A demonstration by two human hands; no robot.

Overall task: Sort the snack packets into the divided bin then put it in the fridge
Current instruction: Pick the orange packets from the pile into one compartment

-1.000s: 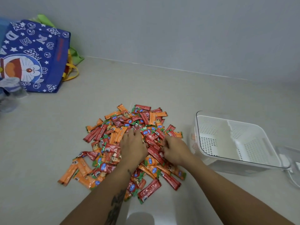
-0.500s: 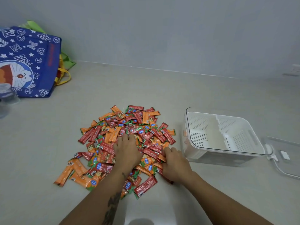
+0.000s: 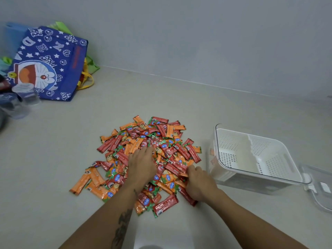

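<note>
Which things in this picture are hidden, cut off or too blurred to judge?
Head view only:
- Packets under the left hand and right hand: covered by the hands.
- Clear lid: cut off by the right edge.
- Items beside the blue bag: blurred, cut off by the left edge.
- Small print on the snack packets: too small.

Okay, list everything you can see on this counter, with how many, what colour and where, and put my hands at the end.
snack packets: one big pile, too many to count, red and orange, centre of the counter
divided bin: one, white, empty, right of the pile
clear lid: one, transparent, right of the bin at the frame edge
tote bag: one, blue with cartoon print, far left against the wall
clear plastic items: blurred, count unclear, in front of the bag
left hand: flat on the pile
right hand: fingers curled on packets at the pile's right edge
</note>
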